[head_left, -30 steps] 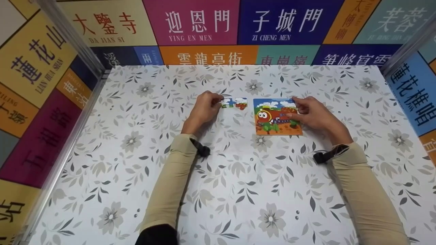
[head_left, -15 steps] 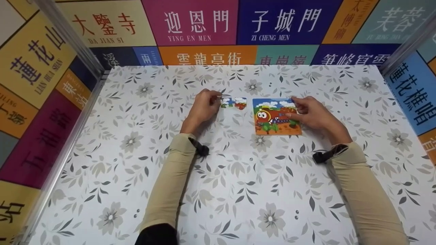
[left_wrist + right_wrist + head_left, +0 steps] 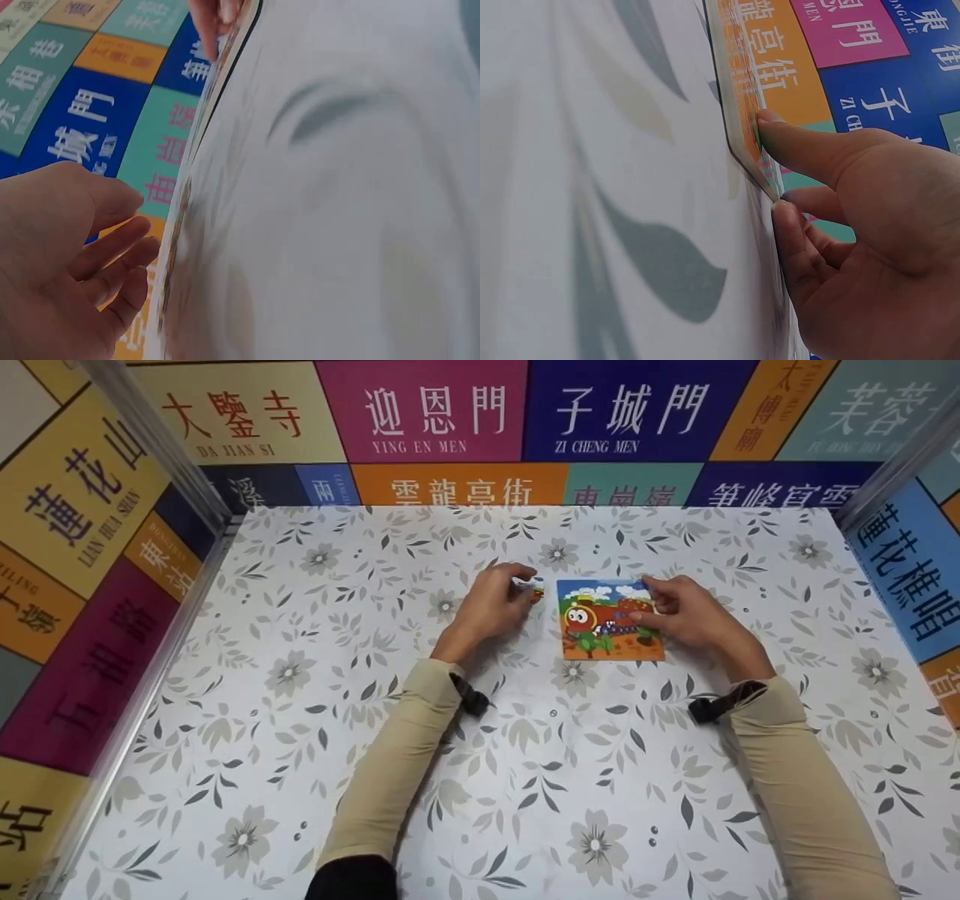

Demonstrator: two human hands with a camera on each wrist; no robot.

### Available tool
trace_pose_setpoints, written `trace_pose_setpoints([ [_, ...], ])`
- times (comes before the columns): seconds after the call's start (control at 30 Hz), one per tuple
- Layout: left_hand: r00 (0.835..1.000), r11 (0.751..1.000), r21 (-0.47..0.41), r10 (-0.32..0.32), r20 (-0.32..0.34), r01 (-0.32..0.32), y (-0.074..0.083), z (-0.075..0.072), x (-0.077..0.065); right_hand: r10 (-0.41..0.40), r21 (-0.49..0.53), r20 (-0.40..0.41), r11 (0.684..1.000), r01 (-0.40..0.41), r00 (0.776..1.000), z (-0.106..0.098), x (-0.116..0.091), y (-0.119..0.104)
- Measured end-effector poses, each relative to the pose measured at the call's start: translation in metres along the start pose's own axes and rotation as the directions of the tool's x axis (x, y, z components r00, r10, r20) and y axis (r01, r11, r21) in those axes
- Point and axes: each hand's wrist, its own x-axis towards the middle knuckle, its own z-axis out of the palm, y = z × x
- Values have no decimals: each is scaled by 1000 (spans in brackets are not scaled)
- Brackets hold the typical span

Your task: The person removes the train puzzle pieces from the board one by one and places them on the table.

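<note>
Board, square, flat and glossy, printed with a red cartoon train, is lying on the white floral-patterned surface. Right hand is gripping the board's right edge, thumb over its face. Left of the board, a small flat blue, white and red printed piece is showing between the left hand's bent fingers; cannot tell whether they are pinching it. Advice: be keeping the board steady, be taking the piece lightly by its edges.

“YING EN MEN”, “ZI CHENG MEN” on panels
</note>
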Motion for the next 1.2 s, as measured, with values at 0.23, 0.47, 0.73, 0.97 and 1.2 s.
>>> trace_pose_setpoints([
  [0.23, 994, 1000, 2, -18, 110, 18, 22, 15, 9, 9, -14, 10, 1000, -9, 1000, 0, -1, -1],
  [0.47, 985, 993, 113, -50, 164, 31, 35, 31, 14, 33, -5, 15, 999, -33, 999, 2, -1, -1],
  [0.73, 983, 958, 283, -101, 153, 54, 47, 44, 17, 9, -7, 1, 1000, -9, 1000, 1, 0, -1],
  [0.97, 982, 915, 397, -130, 134, 67, 61, 49, 19, 13, -3, 5, 1000, -13, 1000, 0, 0, -1],
  [1.2, 983, 911, 406, -128, 132, 64, 61, 50, 21, 22, -3, 11, 1000, -22, 1000, -1, 0, -1],
])
